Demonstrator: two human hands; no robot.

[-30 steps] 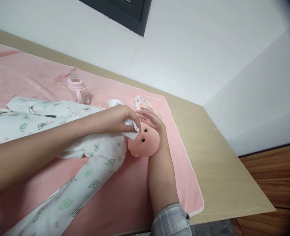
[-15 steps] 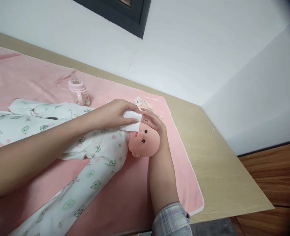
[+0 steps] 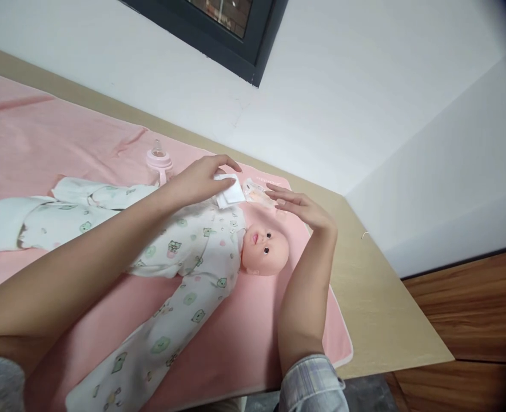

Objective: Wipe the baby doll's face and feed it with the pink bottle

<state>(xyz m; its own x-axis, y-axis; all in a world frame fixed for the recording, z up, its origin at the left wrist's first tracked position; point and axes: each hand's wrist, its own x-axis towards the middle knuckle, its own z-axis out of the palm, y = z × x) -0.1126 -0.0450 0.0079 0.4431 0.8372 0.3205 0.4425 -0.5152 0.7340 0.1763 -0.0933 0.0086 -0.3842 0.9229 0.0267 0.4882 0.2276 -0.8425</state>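
Note:
A baby doll (image 3: 265,258) lies face up on a pink mat, dressed in a white suit (image 3: 184,240) with small green animal prints. My left hand (image 3: 207,178) pinches a folded white cloth (image 3: 232,194) between thumb and fingers, above the doll's far shoulder. Past the doll's head is my right hand (image 3: 306,210), raised, with fingers stretched out and nothing in them. Its fingertips point at a small clear packet (image 3: 257,193) with something orange on it. Whether they touch it, I cannot tell.
A pink-topped baby bottle (image 3: 159,160) stands behind the doll, partly hidden by my left arm. The pink mat (image 3: 235,343) covers much of a light wooden table (image 3: 381,297). Behind are a white wall (image 3: 313,114) and a dark window frame (image 3: 261,57).
Both hands have come off the doll's face. My left hand has lifted the white cloth away from its mouth, and my right hand has moved right, off its head. The camera view has shifted.

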